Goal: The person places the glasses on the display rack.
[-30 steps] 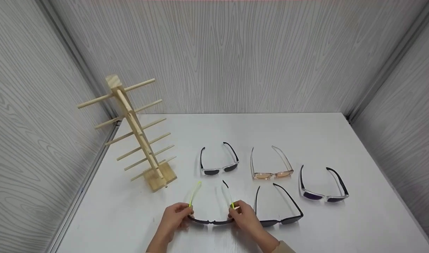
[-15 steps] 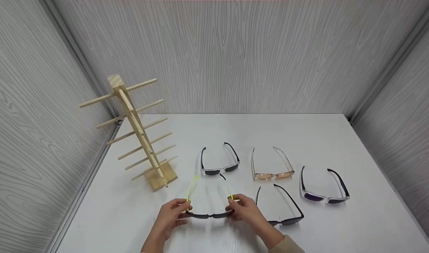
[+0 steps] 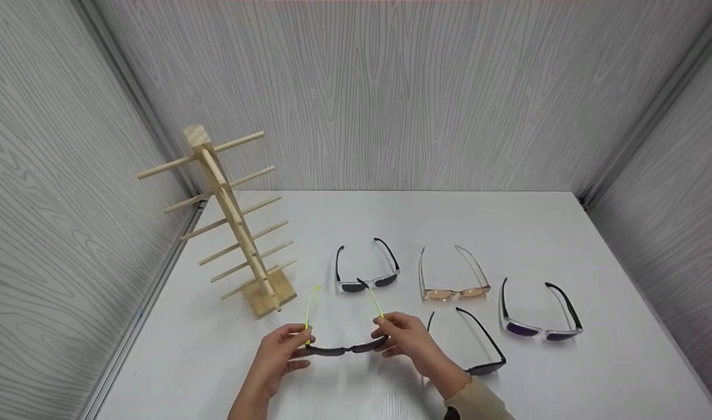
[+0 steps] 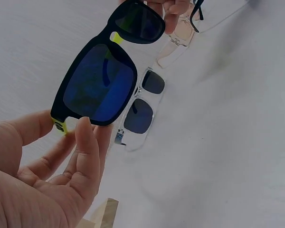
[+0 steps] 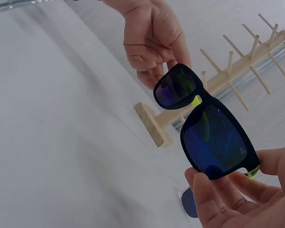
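Black-framed sunglasses [image 3: 332,350] with dark lenses and yellow-green temples are held between both hands above the table, temples unfolded and pointing away. My left hand [image 3: 278,353] pinches them at the left hinge, thumb on the temple. At the right hinge, my right hand [image 3: 407,339] pinches the other temple. In the left wrist view the dark blue lens [image 4: 99,85] shows close up beside the left fingers. The right wrist view shows both lenses of the sunglasses [image 5: 213,140], with the right fingers under the frame. The far temple's dark tip overlaps the clear-framed sunglasses [image 3: 386,281] behind.
A wooden glasses rack [image 3: 233,216] with several pegs stands at the left. Orange-lensed glasses [image 3: 439,294] and clear-framed sunglasses with black temples [image 3: 522,330] lie on the white table [image 3: 478,216]. Black sunglasses [image 3: 488,368] lie partly behind the right forearm. Grey wood-grain walls enclose the table.
Both hands have lifted the yellow-templed sunglasses and moved them slightly away from the body and left. The grips stay at the hinges. The view has shifted slightly; the other glasses and rack stay in place.
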`<state>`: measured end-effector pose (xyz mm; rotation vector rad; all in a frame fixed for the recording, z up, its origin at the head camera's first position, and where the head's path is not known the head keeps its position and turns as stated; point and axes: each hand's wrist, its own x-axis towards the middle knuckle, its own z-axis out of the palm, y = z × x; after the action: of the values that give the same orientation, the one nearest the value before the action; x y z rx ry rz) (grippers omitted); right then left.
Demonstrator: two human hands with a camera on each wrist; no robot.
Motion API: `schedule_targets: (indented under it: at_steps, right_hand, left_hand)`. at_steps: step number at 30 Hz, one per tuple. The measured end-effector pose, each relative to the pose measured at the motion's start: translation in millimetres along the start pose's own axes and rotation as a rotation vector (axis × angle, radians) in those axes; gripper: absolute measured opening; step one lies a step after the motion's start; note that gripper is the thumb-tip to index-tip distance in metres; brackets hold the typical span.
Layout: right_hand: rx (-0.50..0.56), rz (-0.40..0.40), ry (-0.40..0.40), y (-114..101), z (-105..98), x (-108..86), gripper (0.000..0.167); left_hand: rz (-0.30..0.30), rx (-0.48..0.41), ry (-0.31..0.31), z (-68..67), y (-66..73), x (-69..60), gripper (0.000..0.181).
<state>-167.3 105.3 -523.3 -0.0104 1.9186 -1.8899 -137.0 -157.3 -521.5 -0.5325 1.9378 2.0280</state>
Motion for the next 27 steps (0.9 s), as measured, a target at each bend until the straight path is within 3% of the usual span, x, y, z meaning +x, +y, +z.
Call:
schedule_targets:
  at_steps: [14,27]
  right_hand:
    - [0.001,-0.012,-0.008,-5.4,10.0,16.7,0.032]
    - [-0.019,-0.017,-0.035,-14.6,22.8,31.6,0.029]
  left_hand:
    - [0.020,-0.033,0.017,-9.1,5.3,-4.9,0.052]
    - [0.003,-0.089,0.072,-18.9,3.5,-8.9,0.045]
